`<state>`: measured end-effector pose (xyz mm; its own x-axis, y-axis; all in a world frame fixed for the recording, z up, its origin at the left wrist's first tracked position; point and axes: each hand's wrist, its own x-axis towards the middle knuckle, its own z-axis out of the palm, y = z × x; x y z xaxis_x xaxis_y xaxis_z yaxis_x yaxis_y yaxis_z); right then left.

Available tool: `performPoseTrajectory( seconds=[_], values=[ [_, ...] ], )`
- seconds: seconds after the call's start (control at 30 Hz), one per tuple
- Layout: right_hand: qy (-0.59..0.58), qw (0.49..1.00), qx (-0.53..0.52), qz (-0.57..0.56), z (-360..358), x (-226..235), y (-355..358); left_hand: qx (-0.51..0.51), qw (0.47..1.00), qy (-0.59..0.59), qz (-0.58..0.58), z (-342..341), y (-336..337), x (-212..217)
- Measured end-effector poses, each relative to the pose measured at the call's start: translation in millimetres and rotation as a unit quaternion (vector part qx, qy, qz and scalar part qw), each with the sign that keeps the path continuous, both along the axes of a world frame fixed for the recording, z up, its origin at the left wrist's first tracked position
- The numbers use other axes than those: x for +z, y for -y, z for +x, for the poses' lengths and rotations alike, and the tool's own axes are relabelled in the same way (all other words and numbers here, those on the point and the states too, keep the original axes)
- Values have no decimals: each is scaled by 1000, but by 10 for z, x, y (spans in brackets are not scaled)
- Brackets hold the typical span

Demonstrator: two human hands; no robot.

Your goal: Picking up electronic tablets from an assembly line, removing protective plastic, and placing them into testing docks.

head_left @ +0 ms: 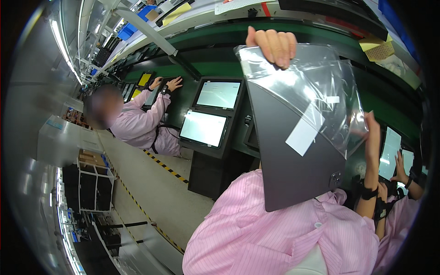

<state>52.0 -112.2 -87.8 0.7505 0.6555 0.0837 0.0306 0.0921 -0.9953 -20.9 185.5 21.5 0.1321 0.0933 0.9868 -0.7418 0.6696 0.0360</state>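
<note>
Tablet: one, dark grey [293,151], back face toward the camera, held tilted in front of the wearer's chest, camera cluster [335,179] near its lower right corner.
Plastic film: clear, creased [284,75], lying over the upper and right part of the tablet's back, its edge running diagonally.
Label: white, oblong [304,130], on the back, partly under the film.
Left hand: at the tablet's top edge [275,46], four fingers side by side and bent down over film and edge, thumb apart to the left; forearm hidden behind the tablet.
Right hand: raised beside the film's right margin [370,124], forearm nearly upright; fingers blurred, so whether they pinch the film cannot be told.
Wrist strap: black [367,191], around the right wrist.
Garment: pink, striped [275,229], below the tablet.
Lit screens: two in a dark stand, upper [219,95] and lower [204,128], left of the tablet.
Co-worker: seated at left, pink sleeve [142,120], both hands at a dark device.
</note>
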Motion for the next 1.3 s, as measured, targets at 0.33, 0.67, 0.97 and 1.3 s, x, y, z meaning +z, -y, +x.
performPoseTrajectory(
  seconds=[0.33,0.67,0.97,1.3],
  values=[
    [14,997,40,70,-108,683,-67,-28,995,-38,84,228,317,42],
    [-40,992,-28,119,-64,418,-165,94,957,-270,-37,394,709,155],
    [-139,916,128,353,158,786,-173,-89,980,132,124,967,164,-222],
    [-145,908,106,379,-95,1001,-330,-134,960,243,-24,1102,240,-303]
  ],
)
